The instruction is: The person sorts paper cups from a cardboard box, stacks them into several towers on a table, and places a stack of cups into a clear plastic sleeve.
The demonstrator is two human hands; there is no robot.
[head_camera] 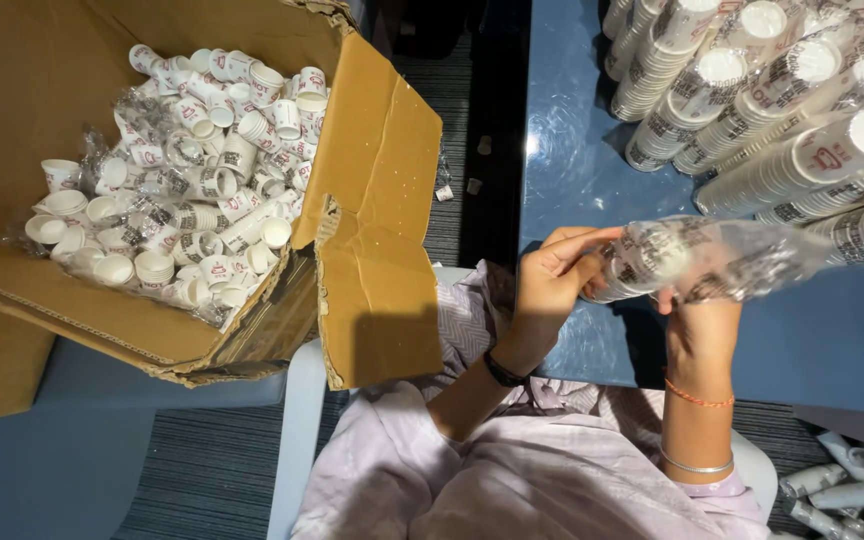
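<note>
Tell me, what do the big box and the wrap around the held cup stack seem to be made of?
Box: brown corrugated cardboard, matte; torn flap edges show.
Wrap: thin clear plastic film, glossy and crinkled; the stacked cups show through it.

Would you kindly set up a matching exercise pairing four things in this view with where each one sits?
Things:
1. plastic-wrapped cup stack
2. cardboard box
3. unwrapped cup stacks
4. orange bracelet

Places:
A. lying on the blue table
B. on the right wrist
C. held between the left hand and right hand
D. left of the table, full of loose cups

Pairs: 1-C, 2-D, 3-A, 4-B
</note>
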